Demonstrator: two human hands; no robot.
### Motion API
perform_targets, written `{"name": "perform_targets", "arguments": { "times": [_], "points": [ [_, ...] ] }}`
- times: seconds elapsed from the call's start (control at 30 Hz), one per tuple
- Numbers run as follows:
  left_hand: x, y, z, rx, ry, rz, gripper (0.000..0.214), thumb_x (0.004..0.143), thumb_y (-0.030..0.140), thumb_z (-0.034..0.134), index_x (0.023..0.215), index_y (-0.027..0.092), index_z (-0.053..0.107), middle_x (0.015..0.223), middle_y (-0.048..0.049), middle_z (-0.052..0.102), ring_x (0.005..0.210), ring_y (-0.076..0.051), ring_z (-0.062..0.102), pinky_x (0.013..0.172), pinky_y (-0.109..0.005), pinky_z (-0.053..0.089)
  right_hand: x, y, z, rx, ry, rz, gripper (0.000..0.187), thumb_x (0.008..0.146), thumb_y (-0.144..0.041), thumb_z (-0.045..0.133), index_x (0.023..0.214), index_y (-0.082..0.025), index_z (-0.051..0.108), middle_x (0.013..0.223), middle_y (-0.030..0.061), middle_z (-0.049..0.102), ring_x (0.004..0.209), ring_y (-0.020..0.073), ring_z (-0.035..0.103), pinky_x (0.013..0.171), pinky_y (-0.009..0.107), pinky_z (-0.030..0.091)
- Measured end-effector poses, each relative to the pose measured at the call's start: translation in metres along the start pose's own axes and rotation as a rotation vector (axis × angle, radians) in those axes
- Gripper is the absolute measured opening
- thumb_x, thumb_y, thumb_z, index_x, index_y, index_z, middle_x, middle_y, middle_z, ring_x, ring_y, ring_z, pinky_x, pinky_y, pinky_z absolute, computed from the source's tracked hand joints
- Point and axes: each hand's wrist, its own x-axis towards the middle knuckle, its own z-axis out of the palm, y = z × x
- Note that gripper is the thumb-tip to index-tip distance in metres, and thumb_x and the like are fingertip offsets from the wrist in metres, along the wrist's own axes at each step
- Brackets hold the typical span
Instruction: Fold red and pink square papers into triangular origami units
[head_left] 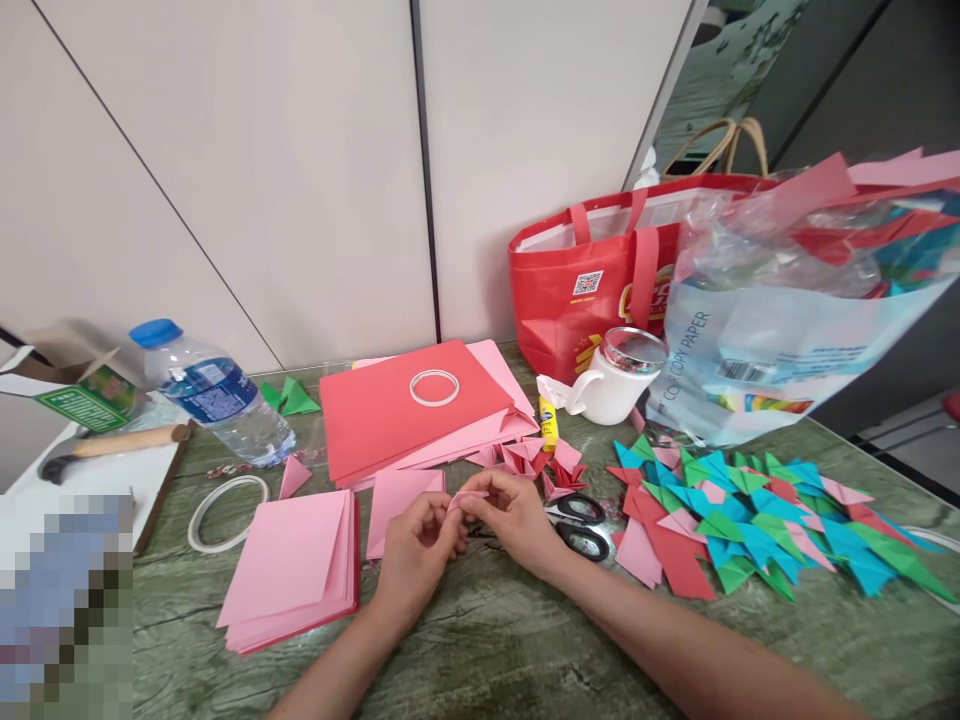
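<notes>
Between the fingertips of my left hand (421, 540) and my right hand (511, 515) is a small folded piece of pink paper (466, 497), pinched by both and mostly hidden. Just behind my left hand lies a folded pink sheet (397, 500). A stack of pink paper squares (289, 565) sits to the left. Black-handled scissors (581, 525) lie right of my right hand, their blades partly covered. Beyond my hands is a small heap of folded pink and red pieces (536, 460).
Large red sheets (375, 415) carry a tape roll (434, 388); another tape roll (227, 513) lies left. Around them are a water bottle (214, 390), glue stick (548, 424), white mug (615, 385), red bag (555, 290), plastic paper bag (750, 350), hammer (112, 450) and coloured folded pieces (765, 515).
</notes>
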Motion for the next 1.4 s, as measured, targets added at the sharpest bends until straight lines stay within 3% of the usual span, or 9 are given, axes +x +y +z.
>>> {"name": "perform_targets", "arguments": {
  "times": [0.23, 0.37, 0.63, 0.93, 1.07, 1.13, 1.17, 1.27, 1.4],
  "points": [
    [0.004, -0.002, -0.001, -0.104, -0.004, -0.055, 0.022, 0.076, 0.030, 0.058, 0.092, 0.018, 0.050, 0.052, 0.0057, 0.059, 0.039, -0.009, 0.051, 0.037, -0.018, 0.035, 0.000, 0.004, 0.001, 0.136, 0.013, 0.069, 0.020, 0.063, -0.032, 0.074, 0.075, -0.018, 0.067, 0.060, -0.0011, 0.066, 0.052, 0.0133, 0.060, 0.054, 0.026, 0.052],
    [0.002, -0.004, -0.001, -0.114, 0.071, -0.036, 0.015, 0.075, 0.030, 0.059, 0.078, 0.017, 0.053, 0.053, 0.0030, 0.060, 0.040, -0.008, 0.050, 0.039, -0.018, 0.036, 0.002, 0.005, 0.003, 0.188, 0.046, 0.080, 0.026, 0.062, -0.031, 0.075, 0.083, -0.019, 0.064, 0.070, -0.0004, 0.067, 0.062, 0.0138, 0.063, 0.060, 0.026, 0.053],
    [0.001, -0.005, -0.001, -0.090, 0.112, -0.032, 0.015, 0.075, 0.031, 0.059, 0.075, 0.016, 0.055, 0.053, 0.0037, 0.059, 0.039, -0.008, 0.049, 0.037, -0.018, 0.034, 0.001, -0.002, 0.003, 0.047, 0.001, -0.032, 0.025, 0.072, -0.038, 0.067, 0.062, -0.018, 0.055, 0.059, -0.0027, 0.056, 0.055, 0.0114, 0.056, 0.054, 0.024, 0.047],
    [0.002, -0.004, -0.003, 0.027, 0.225, 0.056, 0.018, 0.073, 0.035, 0.061, 0.075, 0.018, 0.063, 0.056, 0.0022, 0.060, 0.047, -0.012, 0.052, 0.045, -0.022, 0.042, -0.006, 0.000, 0.009, -0.042, -0.039, -0.007, 0.019, 0.075, -0.037, 0.063, 0.075, -0.018, 0.061, 0.060, -0.0024, 0.057, 0.046, 0.0094, 0.053, 0.043, 0.022, 0.046],
    [0.001, -0.006, -0.006, 0.116, 0.379, 0.191, 0.028, 0.074, 0.033, 0.062, 0.099, 0.021, 0.059, 0.088, -0.0034, 0.065, 0.072, -0.017, 0.060, 0.069, -0.030, 0.048, -0.004, -0.001, 0.007, 0.039, 0.175, -0.092, 0.022, 0.080, -0.038, 0.058, 0.072, -0.018, 0.059, 0.058, -0.0006, 0.060, 0.047, 0.0111, 0.056, 0.047, 0.024, 0.049],
    [0.000, -0.006, -0.006, 0.104, 0.439, 0.256, 0.030, 0.081, 0.033, 0.055, 0.108, 0.021, 0.051, 0.097, -0.0056, 0.061, 0.079, -0.017, 0.059, 0.076, -0.033, 0.047, -0.002, -0.001, 0.006, 0.214, 0.358, -0.157, 0.024, 0.084, -0.042, 0.052, 0.090, -0.019, 0.056, 0.077, 0.0037, 0.067, 0.062, 0.0142, 0.063, 0.057, 0.028, 0.054],
    [0.000, -0.006, -0.005, 0.095, 0.459, 0.283, 0.028, 0.083, 0.032, 0.051, 0.109, 0.021, 0.049, 0.100, -0.0064, 0.059, 0.081, -0.017, 0.059, 0.078, -0.034, 0.046, -0.001, -0.001, 0.006, 0.288, 0.362, -0.175, 0.028, 0.086, -0.045, 0.048, 0.096, -0.019, 0.054, 0.089, 0.0069, 0.068, 0.070, 0.0161, 0.065, 0.062, 0.031, 0.055],
    [0.000, -0.006, -0.004, 0.070, 0.528, 0.364, 0.025, 0.087, 0.031, 0.045, 0.110, 0.021, 0.045, 0.101, -0.0070, 0.055, 0.085, -0.017, 0.057, 0.081, -0.034, 0.044, -0.002, 0.000, 0.008, 0.285, 0.178, -0.119, 0.033, 0.085, -0.045, 0.049, 0.105, -0.018, 0.053, 0.092, 0.0097, 0.069, 0.071, 0.0179, 0.066, 0.063, 0.033, 0.056],
    [0.002, -0.006, -0.004, 0.051, 0.640, 0.424, 0.025, 0.089, 0.032, 0.042, 0.111, 0.021, 0.043, 0.102, -0.0069, 0.052, 0.094, -0.019, 0.054, 0.087, -0.037, 0.040, -0.009, 0.001, 0.010, -0.035, 0.059, -0.181, 0.018, 0.083, -0.034, 0.056, 0.089, -0.019, 0.063, 0.084, 0.0065, 0.067, 0.067, 0.0161, 0.064, 0.058, 0.029, 0.055]
  ]
}}
